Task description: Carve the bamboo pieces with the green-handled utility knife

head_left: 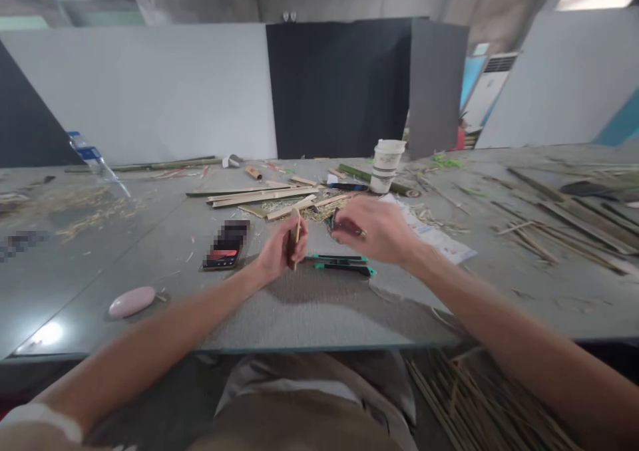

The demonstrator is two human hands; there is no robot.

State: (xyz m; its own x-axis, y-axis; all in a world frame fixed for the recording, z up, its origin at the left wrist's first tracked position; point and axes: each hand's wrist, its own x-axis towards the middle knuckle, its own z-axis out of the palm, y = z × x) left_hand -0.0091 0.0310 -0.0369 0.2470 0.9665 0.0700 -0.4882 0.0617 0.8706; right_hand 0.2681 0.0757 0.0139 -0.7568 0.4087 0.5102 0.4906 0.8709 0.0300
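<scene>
My left hand [280,251] is closed around a thin, pale bamboo strip [295,233] held upright over the table. To its right hovers my right hand [372,228], somewhat blurred, its fingers curled in a pinch. Something small and dark shows at those fingertips, but I cannot make out what it is. Two black-and-green utility knives [344,269] lie on the table below and between my hands. A phone [227,245] rests left of my left hand. Printed paper [434,235] sticks out beyond my right wrist.
Split bamboo strips [262,197] and shavings [284,207] lie behind my hands. A paper cup [387,166] stands by a green bamboo stick [355,171]. Further left are a plastic bottle [97,161] and a pink oval object [132,302]. More strips [574,225] cover the right side.
</scene>
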